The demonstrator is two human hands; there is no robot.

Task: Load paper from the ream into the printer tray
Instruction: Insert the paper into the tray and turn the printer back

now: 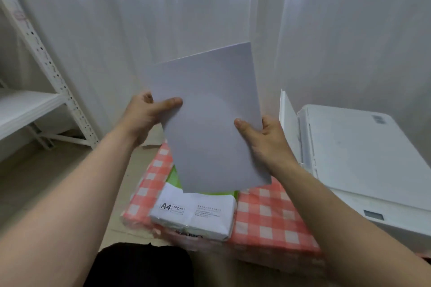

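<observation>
Both hands pinch the paper stack (205, 114) mid-frame, left hand (142, 116) and right hand (268, 140) each with a thumb on top, above the ream (193, 212). Sheets could fan or slide (grip looks light) before reaching the printer (363, 161) at right.

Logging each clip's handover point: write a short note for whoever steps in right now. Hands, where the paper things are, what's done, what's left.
Left hand and right hand both grip a sheaf of white paper, held in the air, tilted.
The opened A4 ream lies below it on the red checked cloth.
The white printer stands to the right; its rear tray flap is up.
Done: sheets taken out.
Left: put the sheaf into the tray.
</observation>
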